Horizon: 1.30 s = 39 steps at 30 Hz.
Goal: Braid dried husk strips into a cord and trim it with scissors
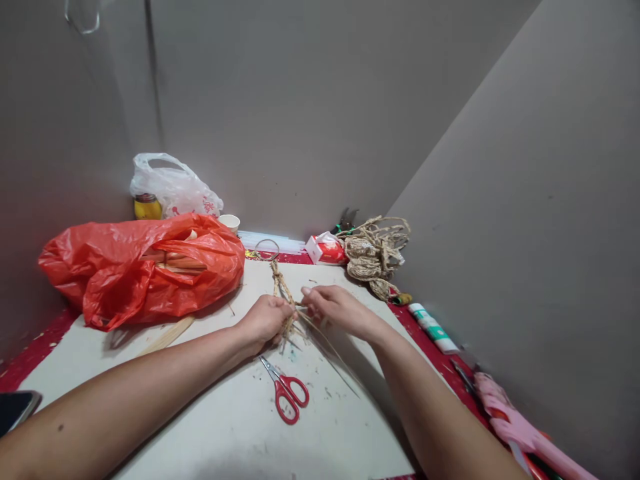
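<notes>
My left hand [268, 321] is closed around a braided straw piece [281, 281], whose looped end points away from me. Loose straw ends stick out below its fingers. Close on the right, my right hand [334, 308] has its thumb and fingers pinched together at a thin straw strand [327, 343]. That strand trails down and to the right over the white board. Red-handled scissors [290, 395] lie just below both hands, blades toward the left hand. What the right fingertips grip is partly hidden.
A red plastic bag [145, 280] holding straw-coloured strips lies at left, with a white bag [175, 187] behind. Bundled braided cord [375, 253] and a tissue pack [327, 249] stand at back right. A green-and-white tube [433, 328] and pink tool [515, 413] line the right edge.
</notes>
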Each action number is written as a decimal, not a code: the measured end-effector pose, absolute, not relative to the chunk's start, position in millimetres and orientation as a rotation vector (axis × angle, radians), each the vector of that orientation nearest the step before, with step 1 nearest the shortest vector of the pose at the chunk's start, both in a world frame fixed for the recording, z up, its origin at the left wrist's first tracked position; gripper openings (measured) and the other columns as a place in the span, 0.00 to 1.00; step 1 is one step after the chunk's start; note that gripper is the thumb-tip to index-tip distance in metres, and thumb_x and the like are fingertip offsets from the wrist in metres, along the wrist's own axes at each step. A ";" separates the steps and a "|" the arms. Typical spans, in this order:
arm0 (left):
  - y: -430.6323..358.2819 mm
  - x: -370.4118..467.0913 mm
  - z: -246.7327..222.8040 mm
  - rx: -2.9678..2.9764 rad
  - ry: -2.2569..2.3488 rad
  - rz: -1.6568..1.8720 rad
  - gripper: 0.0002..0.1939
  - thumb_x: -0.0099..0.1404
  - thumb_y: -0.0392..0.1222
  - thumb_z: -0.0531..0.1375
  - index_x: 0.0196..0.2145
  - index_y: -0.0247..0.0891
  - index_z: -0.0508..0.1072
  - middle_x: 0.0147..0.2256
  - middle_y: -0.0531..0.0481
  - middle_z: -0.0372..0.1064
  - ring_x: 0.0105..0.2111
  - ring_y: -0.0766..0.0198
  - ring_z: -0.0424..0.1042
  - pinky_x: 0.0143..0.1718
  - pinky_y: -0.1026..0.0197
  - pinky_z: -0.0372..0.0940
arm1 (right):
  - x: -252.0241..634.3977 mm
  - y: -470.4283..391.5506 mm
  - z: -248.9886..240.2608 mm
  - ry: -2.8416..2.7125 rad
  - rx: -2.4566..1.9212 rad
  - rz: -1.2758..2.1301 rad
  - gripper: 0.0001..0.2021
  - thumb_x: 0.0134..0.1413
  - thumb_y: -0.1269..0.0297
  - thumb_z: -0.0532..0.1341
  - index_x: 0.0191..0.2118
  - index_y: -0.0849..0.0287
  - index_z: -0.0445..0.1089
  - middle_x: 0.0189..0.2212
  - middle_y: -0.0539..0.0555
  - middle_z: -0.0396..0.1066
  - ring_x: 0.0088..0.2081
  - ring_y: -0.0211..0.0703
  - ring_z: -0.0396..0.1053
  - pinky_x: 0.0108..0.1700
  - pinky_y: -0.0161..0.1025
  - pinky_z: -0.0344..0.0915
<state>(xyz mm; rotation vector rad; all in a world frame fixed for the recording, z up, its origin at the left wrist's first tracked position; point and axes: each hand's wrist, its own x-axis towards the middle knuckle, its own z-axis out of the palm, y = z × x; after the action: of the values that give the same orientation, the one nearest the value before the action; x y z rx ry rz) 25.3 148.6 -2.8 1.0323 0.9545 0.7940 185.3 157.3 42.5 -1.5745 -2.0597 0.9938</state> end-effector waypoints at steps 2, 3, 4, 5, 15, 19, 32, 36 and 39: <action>149.3 24.9 -5.1 1.058 0.926 0.799 0.11 0.59 0.40 0.54 0.20 0.37 0.61 0.10 0.61 0.50 0.09 0.75 0.45 0.12 0.68 0.40 | 182.1 160.6 30.3 -2.047 -1.476 1.302 0.25 0.54 0.41 0.48 0.24 0.60 0.61 0.17 0.47 0.61 0.17 0.33 0.57 0.22 0.33 0.53; 149.5 24.8 -6.0 1.076 0.931 0.799 0.11 0.59 0.40 0.54 0.20 0.36 0.62 0.10 0.60 0.51 0.09 0.75 0.45 0.12 0.68 0.40 | 180.6 161.6 24.8 -2.038 -1.432 1.391 0.25 0.54 0.41 0.49 0.23 0.60 0.60 0.15 0.45 0.58 0.16 0.32 0.53 0.21 0.33 0.51; 149.5 24.7 -6.6 1.098 0.944 0.796 0.11 0.59 0.39 0.54 0.20 0.36 0.62 0.10 0.60 0.51 0.09 0.75 0.45 0.12 0.68 0.40 | 179.7 162.6 20.1 -2.033 -1.404 1.427 0.25 0.53 0.41 0.50 0.22 0.59 0.58 0.14 0.44 0.54 0.16 0.30 0.50 0.20 0.32 0.49; 149.3 24.6 -6.8 1.118 0.959 0.795 0.11 0.59 0.39 0.53 0.20 0.36 0.62 0.10 0.60 0.51 0.09 0.75 0.45 0.12 0.68 0.41 | 179.6 163.7 16.2 -2.015 -1.386 1.443 0.25 0.52 0.41 0.52 0.21 0.59 0.57 0.13 0.43 0.51 0.16 0.29 0.47 0.19 0.32 0.46; 157.9 10.2 4.5 1.376 0.907 0.579 0.09 0.59 0.41 0.52 0.22 0.38 0.60 0.13 0.60 0.51 0.10 0.74 0.47 0.14 0.68 0.46 | 186.1 169.6 7.2 -1.505 -1.215 1.885 0.20 0.46 0.53 0.63 0.18 0.58 0.53 0.11 0.39 0.46 0.13 0.26 0.38 0.16 0.31 0.34; 161.1 5.8 5.2 1.766 1.084 0.541 0.11 0.60 0.40 0.51 0.22 0.35 0.66 0.20 0.52 0.65 0.15 0.71 0.58 0.19 0.66 0.52 | 181.0 168.7 7.2 -1.604 -1.316 1.734 0.17 0.46 0.58 0.60 0.16 0.59 0.55 0.09 0.41 0.48 0.11 0.26 0.42 0.15 0.32 0.36; 118.0 24.8 19.5 2.716 1.516 0.099 0.16 0.59 0.26 0.47 0.41 0.27 0.69 0.31 0.36 0.73 0.34 0.52 0.74 0.31 0.58 0.63 | 167.1 160.6 3.1 -1.528 -1.352 1.695 0.16 0.42 0.63 0.60 0.12 0.58 0.54 0.07 0.41 0.47 0.10 0.26 0.42 0.14 0.32 0.36; 109.4 27.9 14.4 2.810 1.422 0.123 0.14 0.59 0.26 0.48 0.41 0.26 0.69 0.31 0.35 0.72 0.32 0.54 0.73 0.29 0.59 0.63 | 167.8 160.3 7.2 -1.501 -1.305 1.790 0.17 0.42 0.61 0.62 0.14 0.59 0.56 0.07 0.41 0.48 0.11 0.26 0.42 0.15 0.31 0.36; 101.7 29.6 16.3 2.817 1.299 0.110 0.13 0.58 0.27 0.50 0.39 0.28 0.70 0.31 0.35 0.71 0.31 0.52 0.72 0.29 0.58 0.62 | 171.1 162.1 8.2 -1.443 -1.262 1.892 0.15 0.42 0.59 0.64 0.17 0.61 0.60 0.08 0.40 0.49 0.12 0.26 0.40 0.15 0.31 0.35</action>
<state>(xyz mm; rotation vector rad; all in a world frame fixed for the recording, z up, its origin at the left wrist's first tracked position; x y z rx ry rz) 29.6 101.7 16.3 2.8174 1.2993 0.1095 171.1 162.1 8.2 -1.2624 -1.4432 1.8924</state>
